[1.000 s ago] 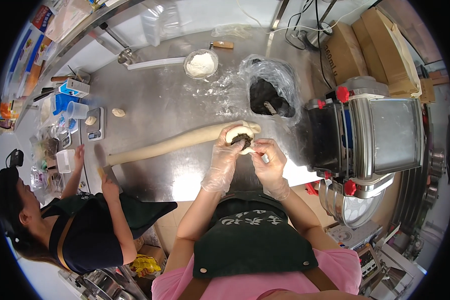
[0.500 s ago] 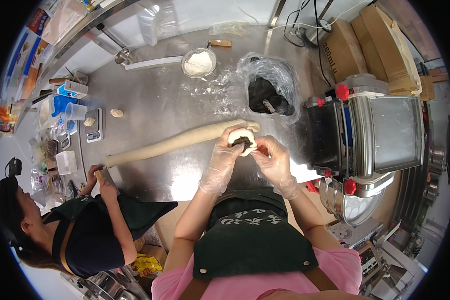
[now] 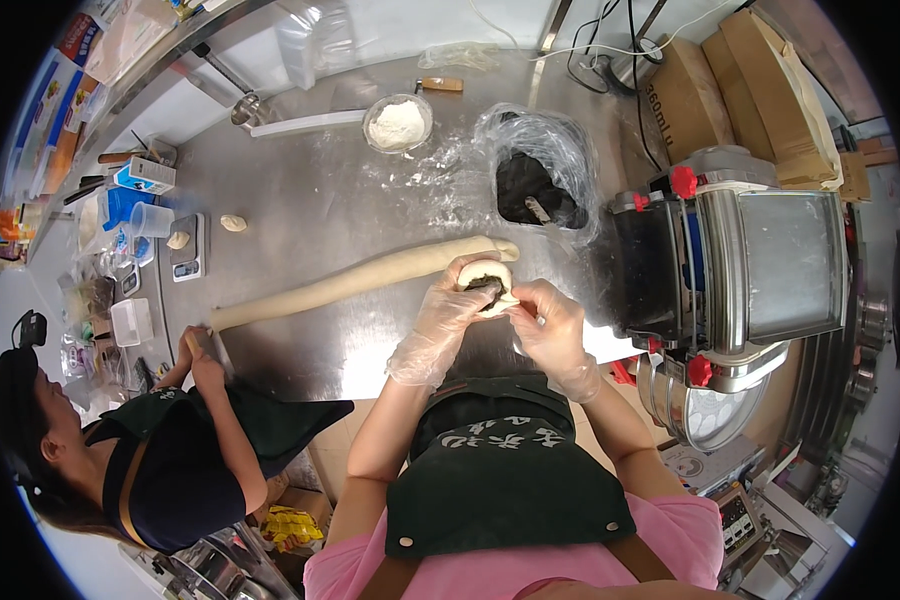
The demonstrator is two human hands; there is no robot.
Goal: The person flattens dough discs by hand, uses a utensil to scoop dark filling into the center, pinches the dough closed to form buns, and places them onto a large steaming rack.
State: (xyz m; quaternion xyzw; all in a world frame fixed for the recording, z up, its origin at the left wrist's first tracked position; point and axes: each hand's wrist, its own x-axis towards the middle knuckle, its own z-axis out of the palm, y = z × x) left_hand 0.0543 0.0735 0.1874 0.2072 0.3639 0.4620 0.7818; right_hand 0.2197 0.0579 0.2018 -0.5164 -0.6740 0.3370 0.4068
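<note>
A filled dough bun point(image 3: 492, 270), pale outside with dark filling showing in its open top, is held up over the near part of the steel table. Cupped round its left side is my gloved left hand point(image 3: 438, 322), the thumb lying at the filling. With thumb and forefinger my gloved right hand point(image 3: 552, 328) pinches the dough edge on the right. Just beyond my hands, a long dough rope point(image 3: 355, 284) slants across the table. Dark filling point(image 3: 535, 185) with a utensil in it sits in a plastic-lined container, farther back.
A co-worker's hands point(image 3: 202, 358) hold a scraper at the rope's left end. A bowl of flour point(image 3: 397, 125) and a wooden-handled scraper point(image 3: 440, 86) lie at the back. A scale point(image 3: 187, 250) and dough pieces point(image 3: 233, 223) are left. A rolling machine point(image 3: 760, 265) stands right.
My right fingers have drawn the bun's edge slightly nearer to me, and its opening looks narrower. The co-worker's hands and scraper have shifted at the rope's left end.
</note>
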